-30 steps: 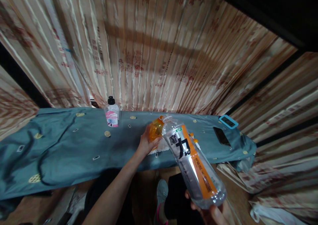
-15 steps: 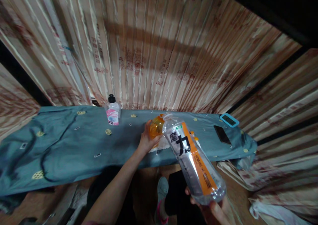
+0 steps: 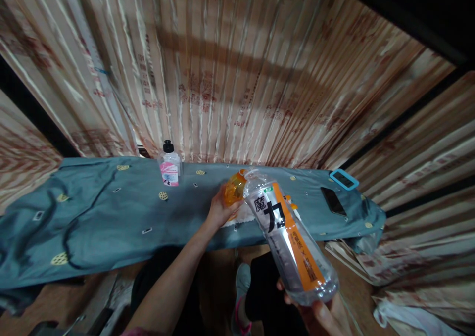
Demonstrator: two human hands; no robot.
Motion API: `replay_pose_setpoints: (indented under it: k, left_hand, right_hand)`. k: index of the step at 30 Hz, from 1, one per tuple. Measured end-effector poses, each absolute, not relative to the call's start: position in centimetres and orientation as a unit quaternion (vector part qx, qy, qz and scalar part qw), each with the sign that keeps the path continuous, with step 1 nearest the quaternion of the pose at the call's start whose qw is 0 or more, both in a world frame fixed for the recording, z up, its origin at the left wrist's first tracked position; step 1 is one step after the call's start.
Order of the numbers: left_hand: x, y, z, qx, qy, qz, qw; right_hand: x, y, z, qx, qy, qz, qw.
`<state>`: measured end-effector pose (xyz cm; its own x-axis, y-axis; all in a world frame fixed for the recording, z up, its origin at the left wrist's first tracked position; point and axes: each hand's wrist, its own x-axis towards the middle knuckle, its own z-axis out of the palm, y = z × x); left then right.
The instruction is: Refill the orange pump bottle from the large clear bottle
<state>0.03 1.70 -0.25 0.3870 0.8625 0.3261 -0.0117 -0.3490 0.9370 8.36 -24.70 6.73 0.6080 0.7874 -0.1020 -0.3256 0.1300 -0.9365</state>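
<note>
Orange and silver bands run down the label of the clear bottle (image 3: pixel 287 239), which also carries two large black characters, 魔力, beside a small green mark near the shoulder; the finer print lower on the label is too small to read. This bottle lies tilted, its open neck up and pointing toward the counter (image 3: pixel 111 222), its base down in the right hand (image 3: pixel 321 316) at the lower edge of the view. The right fingers curl under and around the base, gripping it; only their tips and part of the palm show.

The left hand (image 3: pixel 218 211) reaches forward over the counter with the arm stretched out from the lower middle of the view. Its fingers are wrapped around an orange bottle (image 3: pixel 233 190), which stands on a white cloth (image 3: pixel 247 215) on the counter. The clear bottle's neck is just beside the orange bottle's top; whether they touch cannot be told.

Farther left on the counter, well apart from both hands, stands a small bottle (image 3: pixel 169 164) with a black cap and a pink label whose writing is unreadable. To the right lie a dark phone (image 3: pixel 333 201) and, near it, a blue-framed device (image 3: pixel 344 179). A teal sheet covers the counter, and striped curtains (image 3: pixel 237 78) hang behind.
</note>
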Motion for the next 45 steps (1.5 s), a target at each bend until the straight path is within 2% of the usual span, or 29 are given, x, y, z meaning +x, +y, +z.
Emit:
replay_pose_setpoints:
  k: [18,34,45]
  left_hand:
    - [0.1,1.7,-0.2,0.677,0.319,0.465,0.472]
    - [0.0,1.6,0.2,0.697,0.314,0.455,0.456]
    - [0.0,1.8,-0.3,0.7,0.316,0.448,0.459]
  right_hand:
    - [7.7,-24.4,7.3,-0.529,-0.201,0.384,0.73]
    - [7.8,-24.7,7.6,-0.561,-0.213,0.389,0.699]
    - [7.9,-24.8,7.4,-0.553,-0.189,0.38,0.717]
